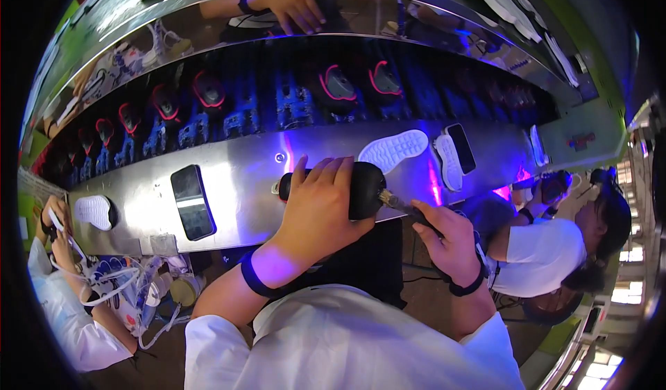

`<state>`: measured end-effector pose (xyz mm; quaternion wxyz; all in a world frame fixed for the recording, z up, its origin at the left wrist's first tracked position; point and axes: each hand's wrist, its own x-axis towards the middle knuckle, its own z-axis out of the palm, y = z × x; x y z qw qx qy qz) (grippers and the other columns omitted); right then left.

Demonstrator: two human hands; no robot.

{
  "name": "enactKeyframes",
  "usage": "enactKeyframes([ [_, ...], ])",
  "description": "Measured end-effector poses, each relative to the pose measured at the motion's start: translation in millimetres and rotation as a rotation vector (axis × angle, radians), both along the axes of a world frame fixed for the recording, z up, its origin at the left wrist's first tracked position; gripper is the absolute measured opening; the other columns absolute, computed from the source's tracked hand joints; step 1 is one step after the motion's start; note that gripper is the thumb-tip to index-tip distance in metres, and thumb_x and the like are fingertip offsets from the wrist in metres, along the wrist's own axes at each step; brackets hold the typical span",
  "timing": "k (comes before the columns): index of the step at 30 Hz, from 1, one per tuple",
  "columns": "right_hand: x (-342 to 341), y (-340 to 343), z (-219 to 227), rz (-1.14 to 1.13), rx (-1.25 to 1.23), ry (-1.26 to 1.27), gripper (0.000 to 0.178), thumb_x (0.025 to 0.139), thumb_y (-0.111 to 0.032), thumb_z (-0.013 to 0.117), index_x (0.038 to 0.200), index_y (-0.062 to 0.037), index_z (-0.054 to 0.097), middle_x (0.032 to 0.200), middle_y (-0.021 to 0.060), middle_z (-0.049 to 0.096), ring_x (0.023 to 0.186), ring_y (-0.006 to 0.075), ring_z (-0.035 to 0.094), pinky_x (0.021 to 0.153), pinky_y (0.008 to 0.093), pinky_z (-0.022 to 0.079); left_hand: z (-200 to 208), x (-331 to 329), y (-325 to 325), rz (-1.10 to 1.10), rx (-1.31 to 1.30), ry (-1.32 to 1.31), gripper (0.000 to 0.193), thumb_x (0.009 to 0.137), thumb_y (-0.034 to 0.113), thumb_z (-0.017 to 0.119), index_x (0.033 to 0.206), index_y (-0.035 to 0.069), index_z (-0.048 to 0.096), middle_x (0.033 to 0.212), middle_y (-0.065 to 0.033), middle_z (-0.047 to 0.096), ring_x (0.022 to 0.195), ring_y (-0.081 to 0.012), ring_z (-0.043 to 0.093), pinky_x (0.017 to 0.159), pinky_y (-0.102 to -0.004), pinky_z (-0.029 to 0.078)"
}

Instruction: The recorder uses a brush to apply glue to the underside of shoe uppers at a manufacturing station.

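Note:
My left hand (316,206) is wrapped over a black shoe upper (368,190) held above the front of the metal bench. Its rounded end sticks out to the right of my fingers, while the palm hides its middle. In my right hand (449,241) is a brush (402,204) with a dark handle. The brush's bristle end meets the right end of the upper. Just beyond the upper lies a white shoe sole (394,149), tread side up.
Another white sole (449,162) and a phone (460,147) lie right; a larger phone (193,202) and a sole (94,212) lie left. Behind, blue racks (295,102) carry dark shoe parts with glowing red edges. Co-workers sit left (80,320) and right (548,255).

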<state>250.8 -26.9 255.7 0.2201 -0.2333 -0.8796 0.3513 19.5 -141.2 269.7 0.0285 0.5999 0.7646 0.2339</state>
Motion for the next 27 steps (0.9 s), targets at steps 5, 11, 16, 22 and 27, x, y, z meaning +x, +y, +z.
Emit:
enactKeyframes([
  [5,8,-5,-43,-0.104,-0.090,0.121,0.042,0.091,-0.005,0.072,0.132,-0.0022,0.065,0.085,0.0079,0.066,0.065,0.0169,0.059,0.063,0.0305,0.048,13,-18,-10,-0.149,-0.148,0.050,0.098,0.068,0.028,0.088,0.150,0.000,0.042,0.119,-0.0193,0.064,0.110,-0.0373,0.064,0.099,-0.0494,0.050],
  [11,17,-23,-72,-0.124,-0.968,0.142,0.041,0.101,-0.012,0.066,0.139,0.0018,0.060,0.089,0.0037,0.069,0.077,0.0108,0.061,0.074,0.0256,0.050,-15,-30,-35,-0.245,-0.316,0.037,0.107,0.066,0.026,0.090,0.155,0.003,0.036,0.112,-0.0187,0.064,0.094,-0.0375,0.069,0.076,-0.0446,0.058],
  [16,6,8,-20,-0.063,-0.658,0.072,0.040,0.097,-0.009,0.068,0.136,0.0005,0.063,0.090,0.0053,0.071,0.077,0.0104,0.061,0.074,0.0270,0.051,-36,-13,-68,-0.157,-0.274,-0.461,0.111,0.063,0.031,0.093,0.154,0.001,0.037,0.120,-0.0241,0.066,0.105,-0.0431,0.068,0.090,-0.0458,0.057],
  [22,-15,18,2,0.237,-0.577,-0.100,0.044,0.094,-0.003,0.068,0.137,-0.0032,0.063,0.110,0.0125,0.074,0.093,0.0157,0.067,0.087,0.0317,0.052,-60,8,-91,-0.227,-0.174,-0.799,0.111,0.069,0.036,0.093,0.155,0.000,0.034,0.132,-0.0224,0.063,0.121,-0.0355,0.065,0.103,-0.0438,0.052],
  [27,-1,21,-9,0.244,-0.653,-0.102,0.043,0.094,-0.003,0.069,0.137,-0.0031,0.063,0.114,0.0126,0.074,0.099,0.0176,0.068,0.093,0.0319,0.051,-68,24,-88,-0.236,-0.135,-1.184,0.103,0.071,0.030,0.094,0.152,0.000,0.039,0.136,-0.0161,0.063,0.124,-0.0260,0.063,0.107,-0.0412,0.049],
])
